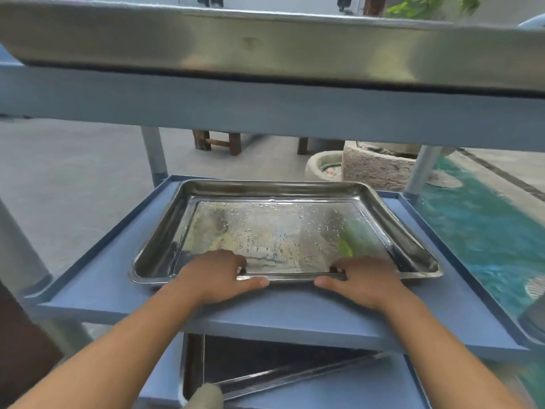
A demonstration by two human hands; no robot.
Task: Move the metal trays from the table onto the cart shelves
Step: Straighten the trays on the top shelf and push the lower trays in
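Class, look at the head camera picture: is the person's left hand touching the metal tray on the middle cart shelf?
Touching. The head view shows the left hand gripping the metal tray's near rim, fingers inside and thumb outside.

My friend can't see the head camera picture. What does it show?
Two bare hands, left hand and right hand, grip the near rim of a wet metal tray on a blue cart's middle shelf. More trays sit above and below.

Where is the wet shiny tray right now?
The wet tray sits on the blue cart's middle shelf, with the left hand and right hand gripping its near rim.
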